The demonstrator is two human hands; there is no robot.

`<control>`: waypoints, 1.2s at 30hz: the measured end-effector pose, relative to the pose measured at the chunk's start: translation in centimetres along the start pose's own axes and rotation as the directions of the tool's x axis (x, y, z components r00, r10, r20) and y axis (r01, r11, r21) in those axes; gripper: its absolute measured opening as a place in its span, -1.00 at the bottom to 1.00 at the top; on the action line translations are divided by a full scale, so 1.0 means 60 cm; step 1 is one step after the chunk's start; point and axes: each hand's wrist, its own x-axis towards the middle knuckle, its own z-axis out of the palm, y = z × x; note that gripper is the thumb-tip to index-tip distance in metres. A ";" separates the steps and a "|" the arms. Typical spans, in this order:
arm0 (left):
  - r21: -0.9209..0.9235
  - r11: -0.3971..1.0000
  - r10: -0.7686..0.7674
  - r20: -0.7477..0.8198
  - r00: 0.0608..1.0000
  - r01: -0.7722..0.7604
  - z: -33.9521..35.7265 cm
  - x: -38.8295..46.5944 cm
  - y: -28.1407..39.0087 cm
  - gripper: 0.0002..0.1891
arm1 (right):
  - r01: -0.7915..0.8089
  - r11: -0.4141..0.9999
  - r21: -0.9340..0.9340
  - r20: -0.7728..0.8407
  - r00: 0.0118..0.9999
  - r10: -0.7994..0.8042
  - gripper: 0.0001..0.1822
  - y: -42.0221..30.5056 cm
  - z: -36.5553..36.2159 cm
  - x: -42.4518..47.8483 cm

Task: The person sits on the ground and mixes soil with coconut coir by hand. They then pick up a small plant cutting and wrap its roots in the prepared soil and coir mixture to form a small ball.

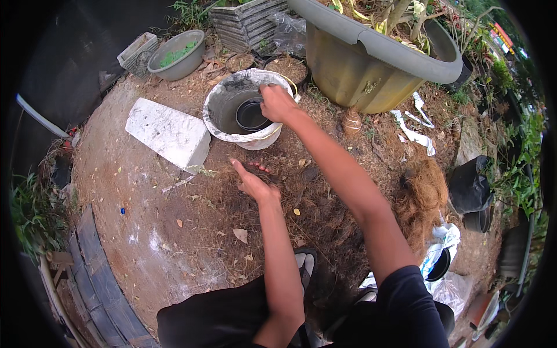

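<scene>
My right hand (278,103) reaches into a pale, stained bucket (213,117) and grips the rim of a small round black container (249,114). The container sits low inside the bucket, tilted, and dark water appears to be around or in it. Nearer to me, my left hand (256,185) is cupped with its thumb up. Between its thumb and fingertips lies a dark brown fibrous clump (257,174), which hides most of the fingers and blends with the soil behind. A white block (163,132) lies left of the bucket.
A large cracked planter (361,65) with plants stands beyond the bucket at right. A grey basin (174,63) with green leaves is at upper left. Loose coconut fibre (424,195) lies at right near a black plant bag (470,185). Dark slats (98,274) border the lower left.
</scene>
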 end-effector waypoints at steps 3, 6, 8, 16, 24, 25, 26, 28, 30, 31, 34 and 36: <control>-0.014 1.000 -0.025 -0.046 0.999 0.024 -0.011 0.025 0.029 -0.51 | -0.200 0.914 -0.353 0.153 0.951 0.268 -0.52 -0.041 0.065 0.047; -0.083 0.997 -0.005 0.016 1.000 0.007 -0.023 0.038 0.043 -0.49 | -0.179 0.890 -0.420 0.231 0.927 0.296 -0.59 -0.031 0.095 0.062; -0.081 0.997 -0.020 -0.011 1.000 0.019 -0.030 0.043 0.036 -0.49 | -0.254 0.876 -0.410 0.166 0.924 0.345 -0.62 -0.021 0.106 0.069; -0.128 0.991 -0.042 -0.022 0.999 0.039 -0.028 0.046 0.043 -0.51 | 0.104 0.912 -0.396 0.136 0.989 -0.054 -0.83 -0.076 0.067 0.065; -0.170 0.983 -0.075 -0.020 0.997 0.071 -0.031 0.043 0.034 -0.53 | 0.425 0.793 -0.436 0.189 0.905 -0.381 -0.80 -0.070 0.047 0.045; -0.183 0.980 -0.080 -0.014 0.997 0.076 -0.033 0.045 0.036 -0.54 | 0.437 0.773 -0.460 0.179 0.898 -0.401 -0.80 -0.070 0.047 0.042; -0.196 0.977 -0.085 -0.009 0.996 0.081 -0.034 0.046 0.038 -0.55 | 0.449 0.751 -0.484 0.170 0.890 -0.422 -0.80 -0.071 0.048 0.040; -0.219 0.972 -0.085 0.001 0.996 0.083 -0.031 0.048 0.038 -0.57 | 0.472 0.713 -0.518 0.139 0.869 -0.475 -0.80 -0.066 0.046 0.037; -0.235 0.970 -0.066 -0.007 0.998 0.062 -0.031 0.056 0.040 -0.58 | 0.499 0.680 -0.537 0.143 0.848 -0.510 -0.78 -0.065 0.042 0.036; -0.248 0.967 -0.065 -0.003 0.998 0.062 -0.035 0.061 0.042 -0.59 | 0.515 0.667 -0.539 0.162 0.840 -0.518 -0.78 -0.067 0.038 0.036; -0.275 0.959 -0.067 0.001 0.998 0.065 -0.040 0.069 0.048 -0.60 | 0.533 0.656 -0.535 0.184 0.831 -0.525 -0.75 -0.069 0.029 0.035; -0.277 0.959 -0.072 -0.008 0.997 0.067 -0.039 0.068 0.051 -0.61 | 0.533 0.659 -0.531 0.194 0.833 -0.518 -0.74 -0.069 0.025 0.035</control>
